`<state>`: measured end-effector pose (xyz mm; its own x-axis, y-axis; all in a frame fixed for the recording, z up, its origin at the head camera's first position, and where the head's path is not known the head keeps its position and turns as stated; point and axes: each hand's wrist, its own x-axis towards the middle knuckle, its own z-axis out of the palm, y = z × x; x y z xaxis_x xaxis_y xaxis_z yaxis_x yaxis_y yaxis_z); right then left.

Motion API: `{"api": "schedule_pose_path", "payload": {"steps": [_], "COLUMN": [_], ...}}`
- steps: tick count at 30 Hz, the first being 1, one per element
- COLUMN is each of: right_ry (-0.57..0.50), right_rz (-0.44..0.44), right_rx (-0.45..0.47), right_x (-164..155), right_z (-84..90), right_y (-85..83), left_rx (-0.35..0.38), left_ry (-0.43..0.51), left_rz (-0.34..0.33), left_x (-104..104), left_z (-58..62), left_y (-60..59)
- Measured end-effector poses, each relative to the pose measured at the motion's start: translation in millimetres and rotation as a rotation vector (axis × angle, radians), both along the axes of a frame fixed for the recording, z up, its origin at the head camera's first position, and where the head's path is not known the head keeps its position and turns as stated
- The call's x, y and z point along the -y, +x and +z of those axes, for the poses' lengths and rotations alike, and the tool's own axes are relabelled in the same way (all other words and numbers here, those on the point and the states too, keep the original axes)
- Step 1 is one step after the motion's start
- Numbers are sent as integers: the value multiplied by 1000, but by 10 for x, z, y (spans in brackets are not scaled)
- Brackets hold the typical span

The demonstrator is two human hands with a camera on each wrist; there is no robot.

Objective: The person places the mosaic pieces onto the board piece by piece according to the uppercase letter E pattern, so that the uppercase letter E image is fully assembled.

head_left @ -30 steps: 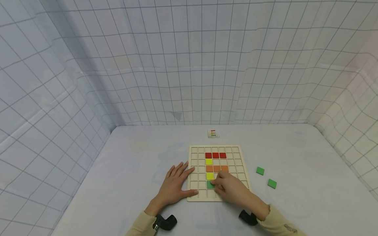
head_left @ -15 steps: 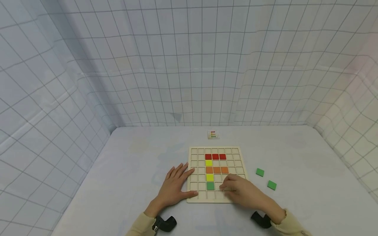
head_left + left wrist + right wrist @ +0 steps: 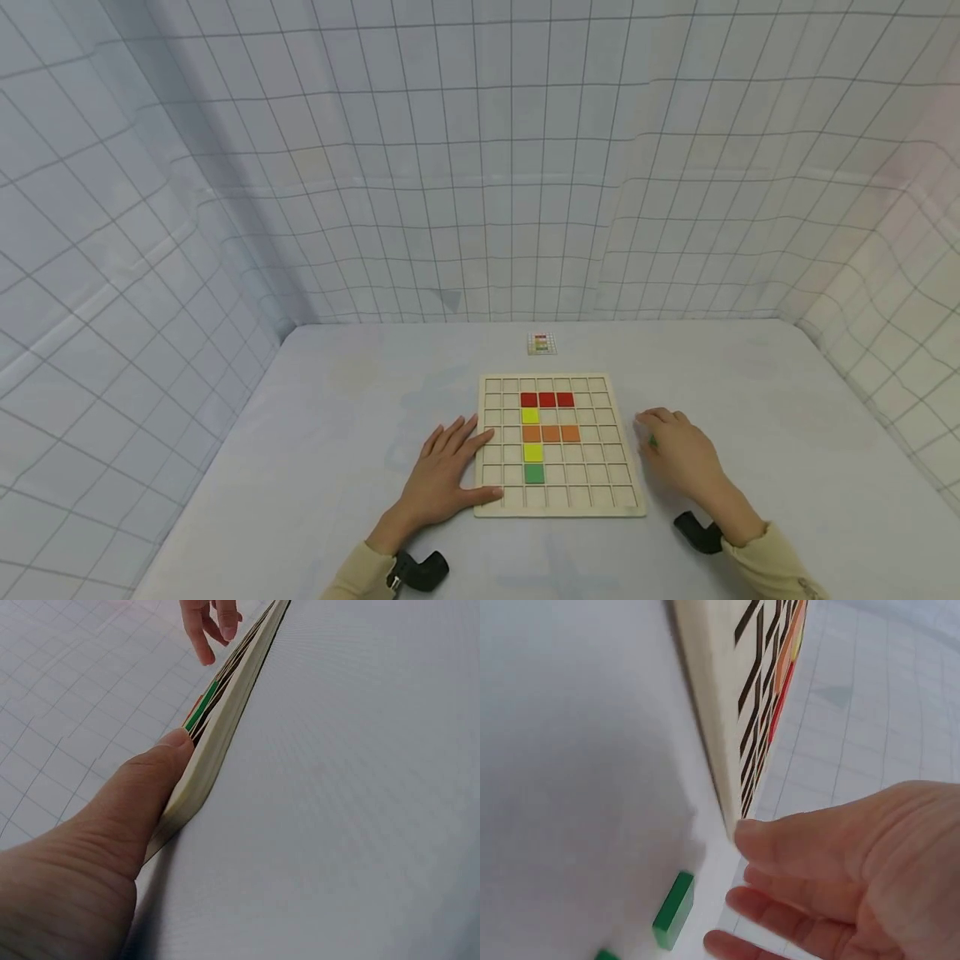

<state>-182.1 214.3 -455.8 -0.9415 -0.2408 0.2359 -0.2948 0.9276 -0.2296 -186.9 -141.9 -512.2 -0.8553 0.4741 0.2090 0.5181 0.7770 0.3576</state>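
A pale wooden grid board [image 3: 555,512] lies on the table, holding red tiles [image 3: 547,400], yellow tiles [image 3: 532,452], orange tiles [image 3: 551,433] and one green tile [image 3: 534,473]. Spread over the board's left edge, my left hand [image 3: 442,477] rests with its thumb on the frame, as the left wrist view also shows. My right hand [image 3: 684,454] is just right of the board, fingers loosely bent and apart, above two loose green tiles. In the right wrist view, one loose green tile [image 3: 673,911] lies on the table below the fingertips; another green tile [image 3: 606,955] barely shows at the lower edge.
A small card [image 3: 542,343] with a coloured grid pattern lies behind the board. Black wrist devices [image 3: 423,572] sit at both sleeves. A white grid-patterned cloth [image 3: 480,167] walls the table at the back and sides.
My right hand has let go of the green tile on the board and moved right, off the board, to over the loose green tiles. My left hand has stayed in place.
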Motion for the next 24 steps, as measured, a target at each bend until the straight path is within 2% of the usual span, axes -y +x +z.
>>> {"api": "schedule_pose_path", "payload": {"steps": [4, 9, 18, 24], "right_ry": [29, 11, -129, -198], "right_rz": [-52, -40, -4, -45], "right_rx": [37, 43, 82, 159], "right_x": [-68, -97, -141, -220], "right_z": [-39, -73, -99, -104], "right_y": [-19, -25, -15, -23], "left_rx": [3, 2, 2, 0], "left_ry": [-5, -4, -10, -1], "left_rz": [5, 5, 6, 1], "left_x": [-4, -5, -3, 0], "left_z": [-6, -8, -6, -4], "left_y": [6, 1, -3, 0]}}
